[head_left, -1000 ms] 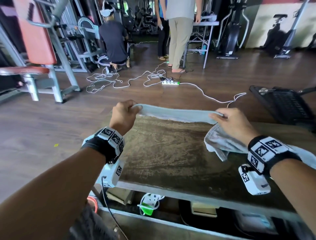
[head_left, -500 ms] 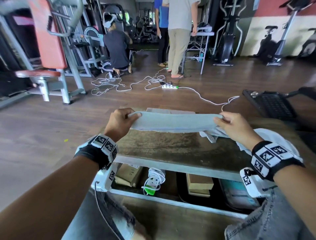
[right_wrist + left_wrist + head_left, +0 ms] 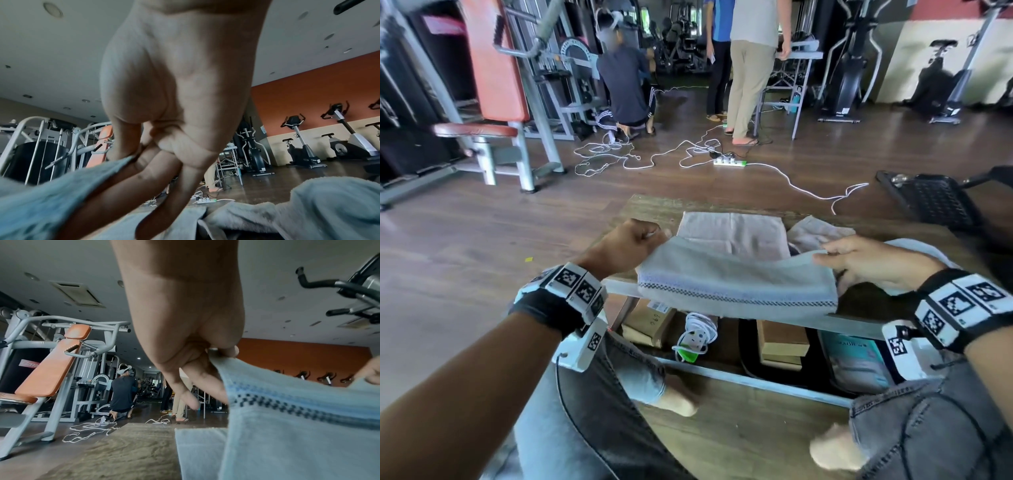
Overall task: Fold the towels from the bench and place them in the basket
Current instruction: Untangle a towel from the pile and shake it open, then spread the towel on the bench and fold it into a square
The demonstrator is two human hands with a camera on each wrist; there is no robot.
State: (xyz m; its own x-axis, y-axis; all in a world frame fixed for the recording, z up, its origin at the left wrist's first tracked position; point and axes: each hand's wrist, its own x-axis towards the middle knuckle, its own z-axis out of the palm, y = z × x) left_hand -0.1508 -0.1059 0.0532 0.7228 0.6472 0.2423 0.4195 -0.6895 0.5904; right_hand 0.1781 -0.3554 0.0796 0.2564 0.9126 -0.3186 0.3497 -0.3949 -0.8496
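I hold a light blue towel [image 3: 736, 284] with a dark checked border stretched between both hands, above the near edge of the wooden bench [image 3: 654, 205]. My left hand [image 3: 659, 236] pinches its upper left corner, and my right hand [image 3: 825, 253] pinches the upper right corner. In the left wrist view thumb and fingers [image 3: 216, 352] clamp the towel [image 3: 298, 426]. In the right wrist view the right hand [image 3: 131, 155] grips the towel's edge [image 3: 51, 194]. A folded towel [image 3: 732, 233] lies flat on the bench behind. A black mesh basket [image 3: 928, 198] stands at the right.
Crumpled towels [image 3: 818, 229] lie on the bench by my right hand, one pale heap [image 3: 329, 203] close to it. Boxes and a power strip [image 3: 695, 339] sit under the bench. Cables [image 3: 791, 178], gym machines and three people occupy the floor beyond.
Both hands have drawn the towel toward me, from over the bench to its near edge. It now hangs lower, showing its checked border, and the folded towel behind has come into sight.
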